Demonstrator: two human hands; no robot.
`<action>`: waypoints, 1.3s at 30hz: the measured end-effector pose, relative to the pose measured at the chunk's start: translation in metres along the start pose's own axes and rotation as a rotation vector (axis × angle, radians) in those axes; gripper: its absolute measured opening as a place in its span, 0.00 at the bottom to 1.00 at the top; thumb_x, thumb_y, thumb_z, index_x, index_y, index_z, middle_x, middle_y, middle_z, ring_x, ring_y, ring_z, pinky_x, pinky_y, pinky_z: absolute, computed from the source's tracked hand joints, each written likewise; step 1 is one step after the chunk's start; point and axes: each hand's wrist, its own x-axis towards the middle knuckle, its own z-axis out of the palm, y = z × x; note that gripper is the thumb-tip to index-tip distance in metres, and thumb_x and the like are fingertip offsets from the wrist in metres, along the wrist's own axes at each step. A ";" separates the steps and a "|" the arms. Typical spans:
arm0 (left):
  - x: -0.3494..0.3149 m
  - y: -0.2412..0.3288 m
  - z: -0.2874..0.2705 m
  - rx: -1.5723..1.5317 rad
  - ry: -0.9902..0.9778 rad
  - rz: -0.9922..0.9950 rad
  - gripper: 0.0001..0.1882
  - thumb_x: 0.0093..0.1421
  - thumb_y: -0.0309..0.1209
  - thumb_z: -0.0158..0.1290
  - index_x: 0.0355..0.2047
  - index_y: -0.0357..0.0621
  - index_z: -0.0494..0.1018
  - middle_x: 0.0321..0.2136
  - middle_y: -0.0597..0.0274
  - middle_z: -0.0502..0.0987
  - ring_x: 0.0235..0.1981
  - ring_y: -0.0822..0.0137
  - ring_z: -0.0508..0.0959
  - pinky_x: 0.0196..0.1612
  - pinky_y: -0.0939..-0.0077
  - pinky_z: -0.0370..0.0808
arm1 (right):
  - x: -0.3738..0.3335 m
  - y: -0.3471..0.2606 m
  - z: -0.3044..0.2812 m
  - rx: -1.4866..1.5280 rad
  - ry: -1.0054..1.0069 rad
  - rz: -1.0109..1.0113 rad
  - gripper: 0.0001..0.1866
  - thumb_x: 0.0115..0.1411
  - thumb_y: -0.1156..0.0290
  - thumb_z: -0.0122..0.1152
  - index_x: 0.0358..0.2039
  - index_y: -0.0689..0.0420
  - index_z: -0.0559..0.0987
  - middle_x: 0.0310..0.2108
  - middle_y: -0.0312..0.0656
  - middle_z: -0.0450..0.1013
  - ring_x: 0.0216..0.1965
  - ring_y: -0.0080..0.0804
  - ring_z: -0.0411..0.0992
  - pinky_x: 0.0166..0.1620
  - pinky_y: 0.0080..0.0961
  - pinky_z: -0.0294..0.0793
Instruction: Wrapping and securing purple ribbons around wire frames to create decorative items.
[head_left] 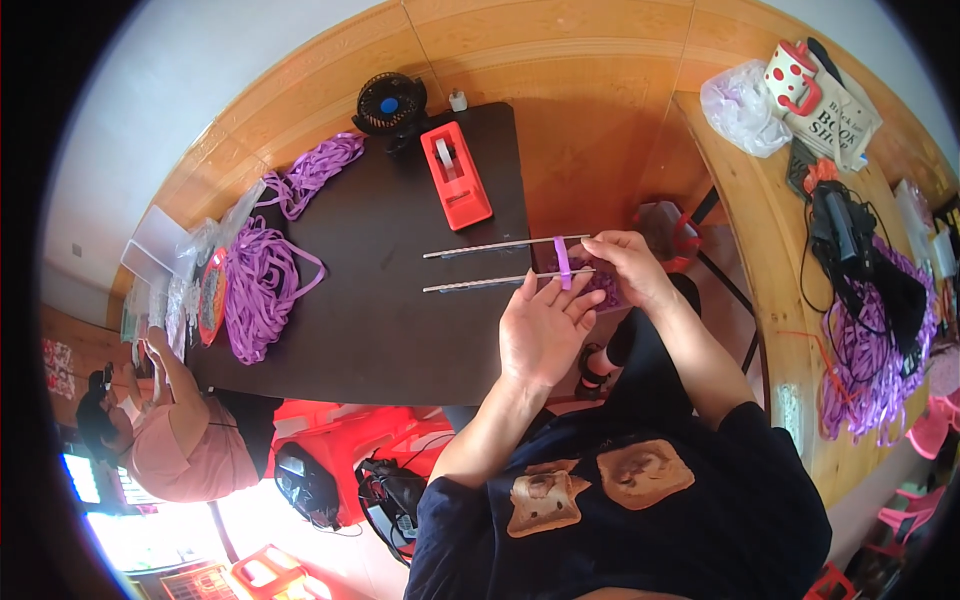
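Note:
Two thin, twisted metal rods point(480, 249) lie side by side, running from above the dark table out past its right edge. A short band of purple ribbon point(563, 262) spans both rods near their right ends. My left hand point(543, 330) is palm up under the lower rod, fingers spread, with its fingertips by the band's lower end. At the upper rod's right tip, my right hand point(635, 268) has its thumb and fingers pinched together. What sits between them is too small to make out. More purple ribbon point(604, 284) shows below, behind my left fingers.
The dark table point(400, 330) bears a red tape dispenser point(457, 175), a black fan point(391, 104) and heaps of purple ribbon point(258, 290). A wooden bench point(800, 330) on the right holds cables, ribbon and a dotted mug point(790, 78). Another person point(180, 440) works at left, near red chairs point(340, 435).

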 end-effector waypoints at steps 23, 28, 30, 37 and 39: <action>0.001 -0.002 -0.004 -0.013 -0.046 0.008 0.34 0.64 0.49 0.41 0.57 0.29 0.58 0.55 0.47 0.66 0.48 0.53 0.70 0.50 0.67 0.66 | 0.035 0.043 0.001 0.233 -0.393 0.117 0.08 0.60 0.75 0.57 0.39 0.63 0.77 0.35 0.40 0.76 0.36 0.25 0.75 0.41 0.21 0.76; 0.001 0.000 -0.005 -0.002 -0.053 0.000 0.32 0.65 0.49 0.41 0.57 0.31 0.59 0.54 0.48 0.67 0.47 0.53 0.71 0.49 0.66 0.66 | 0.022 0.032 -0.002 0.214 -0.264 0.199 0.09 0.60 0.75 0.57 0.39 0.64 0.78 0.36 0.42 0.76 0.36 0.28 0.75 0.41 0.24 0.76; 0.002 -0.001 -0.006 -0.001 -0.058 0.001 0.32 0.65 0.49 0.41 0.56 0.31 0.59 0.53 0.49 0.68 0.47 0.54 0.72 0.49 0.66 0.66 | 0.022 0.037 -0.013 0.232 -0.256 0.190 0.09 0.60 0.74 0.58 0.39 0.64 0.78 0.36 0.42 0.76 0.36 0.28 0.75 0.41 0.24 0.76; 0.001 -0.001 -0.006 0.011 -0.045 0.000 0.32 0.65 0.49 0.41 0.56 0.32 0.61 0.52 0.50 0.69 0.47 0.55 0.72 0.48 0.67 0.67 | 0.024 0.040 -0.018 0.253 -0.210 0.146 0.08 0.59 0.73 0.58 0.37 0.63 0.79 0.34 0.41 0.77 0.35 0.28 0.75 0.41 0.24 0.75; 0.001 -0.001 -0.006 0.013 -0.046 0.000 0.32 0.65 0.49 0.41 0.56 0.32 0.60 0.52 0.50 0.69 0.47 0.55 0.72 0.48 0.67 0.67 | 0.023 0.038 -0.013 0.247 -0.212 0.164 0.08 0.60 0.73 0.59 0.37 0.63 0.79 0.34 0.41 0.77 0.35 0.29 0.75 0.41 0.24 0.75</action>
